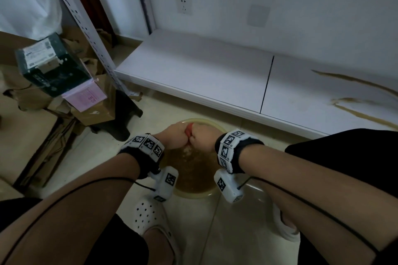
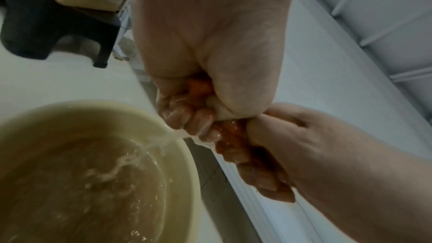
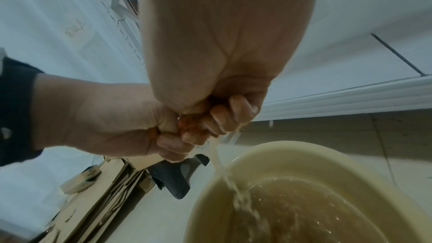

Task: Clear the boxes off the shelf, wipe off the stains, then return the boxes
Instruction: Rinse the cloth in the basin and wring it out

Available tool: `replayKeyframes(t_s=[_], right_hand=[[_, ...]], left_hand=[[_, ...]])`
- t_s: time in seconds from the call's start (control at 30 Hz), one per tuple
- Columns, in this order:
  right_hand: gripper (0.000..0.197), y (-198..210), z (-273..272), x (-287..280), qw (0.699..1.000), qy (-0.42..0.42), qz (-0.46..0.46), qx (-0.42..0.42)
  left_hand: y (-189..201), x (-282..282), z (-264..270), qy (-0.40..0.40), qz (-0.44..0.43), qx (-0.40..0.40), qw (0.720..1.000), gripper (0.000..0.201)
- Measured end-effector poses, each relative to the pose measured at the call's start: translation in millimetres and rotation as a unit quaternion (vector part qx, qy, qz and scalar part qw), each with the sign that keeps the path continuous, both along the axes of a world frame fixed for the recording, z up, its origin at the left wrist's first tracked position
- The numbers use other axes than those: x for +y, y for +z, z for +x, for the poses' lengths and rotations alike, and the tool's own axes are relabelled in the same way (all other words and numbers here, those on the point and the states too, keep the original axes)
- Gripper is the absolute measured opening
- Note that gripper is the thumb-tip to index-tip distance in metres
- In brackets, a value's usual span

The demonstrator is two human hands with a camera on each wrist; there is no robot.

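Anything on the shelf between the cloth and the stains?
Nothing visible. Both hands, left hand and right hand, wring the cloth over the basin; the shelf toward the brown stains is bare, and the boxes sit off to the left.

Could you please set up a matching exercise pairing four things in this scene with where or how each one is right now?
Things:
1. orange cloth
2. basin
3. brown stains
4. dark green box

States:
A. stacked on other boxes, left of the shelf
B. streaked across the right part of the shelf board
C. on the floor, holding murky brown water
D. wrung between both hands, water streaming out

Pairs: 1-D, 2-C, 3-B, 4-A
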State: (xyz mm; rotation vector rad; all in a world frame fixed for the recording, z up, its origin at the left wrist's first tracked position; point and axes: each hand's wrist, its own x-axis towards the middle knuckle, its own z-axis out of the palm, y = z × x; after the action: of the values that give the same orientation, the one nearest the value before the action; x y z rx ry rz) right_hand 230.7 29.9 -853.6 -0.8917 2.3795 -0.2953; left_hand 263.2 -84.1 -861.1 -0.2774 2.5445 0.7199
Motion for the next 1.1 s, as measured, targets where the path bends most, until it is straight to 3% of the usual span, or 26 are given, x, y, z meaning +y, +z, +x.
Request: replayKeyframes(t_s=[0.17, 0.23, 0.3, 0.37, 0.47, 0.57, 0.67, 0.77, 0.83, 0.93, 1.1], right_hand=[[0.029, 1, 3, 7, 1.0, -0.006, 0.0, 0.004], [0.029, 0, 0, 6, 0.999, -0.025, -0.018, -0.039], [0.021, 0, -7, 3, 0.989, -0.051, -0.042, -0.133], [0.017, 3, -15, 1, 0.967, -0.093, -0.064, -0.227], [0.02, 2, -22, 4, 0.941, -0.179, -0.1, -0.27], [0.026, 0, -23, 9, 0.941, -0.196, -0.12, -0.248], [0.032, 4, -16, 8, 0.951, -0.162, -0.094, -0.245], [0.019, 8, -8, 6, 0.985, -0.109, -0.057, -0.12], [0.027, 8, -5, 5, 0.995, -0.09, -0.016, -0.045], [0.026, 8, -2, 6, 0.996, -0.091, 0.007, -0.013], [0.027, 11, -2, 10, 0.996, -0.082, -0.029, 0.033]], left_hand=[[-2, 2, 1, 0.046, 0.107, -0.057, 0.991, 0.034], [-1, 5, 2, 0.049, 0.115, -0.05, 0.991, 0.028], [3, 12, 3, 0.03, 0.081, 0.009, 0.996, 0.013], [4, 14, 2, 0.009, 0.036, 0.058, 0.998, 0.035], [3, 11, -1, -0.026, 0.009, 0.094, 0.995, 0.067], [2, 14, 0, -0.105, 0.011, 0.132, 0.986, 0.079], [-2, 14, 4, -0.117, -0.017, 0.156, 0.981, 0.066], [-2, 13, 4, -0.124, -0.067, 0.163, 0.977, 0.046], [1, 14, 4, -0.135, -0.101, 0.16, 0.973, 0.039], [4, 16, 3, -0.13, -0.12, 0.148, 0.973, 0.032], [7, 13, 2, -0.056, -0.066, 0.149, 0.985, 0.021]])
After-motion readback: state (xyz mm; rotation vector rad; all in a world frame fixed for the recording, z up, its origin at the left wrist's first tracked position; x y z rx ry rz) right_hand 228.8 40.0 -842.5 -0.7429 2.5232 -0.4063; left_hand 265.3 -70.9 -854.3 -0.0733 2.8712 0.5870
